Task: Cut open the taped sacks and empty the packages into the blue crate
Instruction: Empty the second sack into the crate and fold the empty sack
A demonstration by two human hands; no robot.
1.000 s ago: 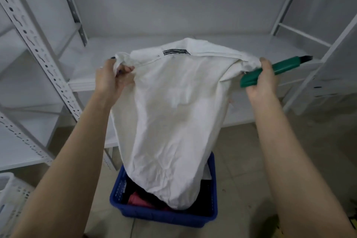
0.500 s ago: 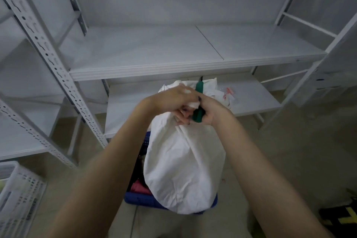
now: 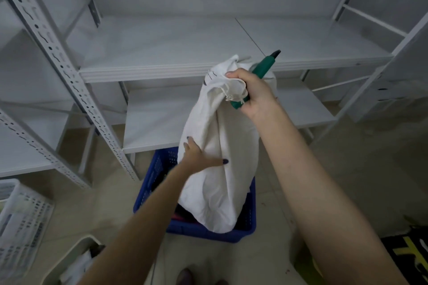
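A white cloth sack [image 3: 217, 157] hangs upright over the blue crate [image 3: 245, 224] on the floor, its lower end inside the crate. My right hand [image 3: 252, 92] grips the bunched top of the sack together with a green utility knife [image 3: 264, 67], whose tip points up and right. My left hand [image 3: 199, 157] lies on the sack's left side at mid height, fingers spread against the cloth. Dark and pink packages [image 3: 183, 215] show in the crate beside the sack.
White metal shelving [image 3: 162, 71] stands behind the crate, with a perforated upright [image 3: 69, 81] at the left. Two white baskets [image 3: 20, 222] sit on the floor at the lower left. A black and yellow object [image 3: 407, 250] lies at the lower right.
My left hand has let go of the sack's top and dropped to its side. My right hand alone now holds the bunched top with the knife, shifted right.
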